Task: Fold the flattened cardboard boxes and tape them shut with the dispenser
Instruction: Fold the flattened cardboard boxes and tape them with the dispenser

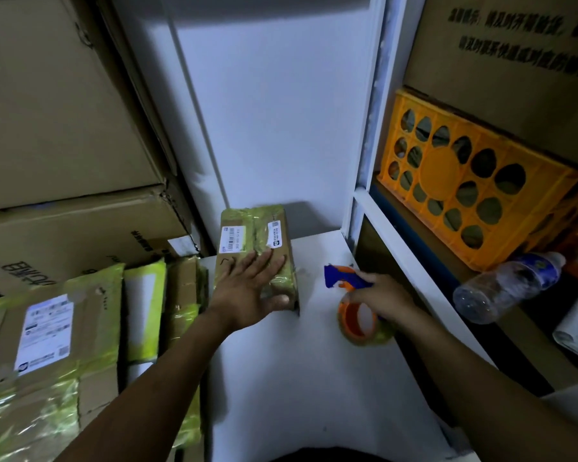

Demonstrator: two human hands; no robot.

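Note:
A small cardboard box point(247, 238) wrapped in yellowish tape, with white barcode labels, stands on the white table point(281, 378) near the back wall. My left hand point(251, 291) lies flat on its top with fingers spread and the thumb along its near edge. To the right, my right hand point(381, 295) grips the handle of a blue and orange tape dispenser point(351, 295), whose roll of tape rests on the table. The dispenser sits apart from the box, a hand's width to its right.
Taped cardboard boxes point(57, 345) are stacked left of the table, with large cartons point(64, 111) behind them. A shelf on the right holds an orange plastic crate point(474, 185), a lying plastic bottle point(508, 285) and a big carton above.

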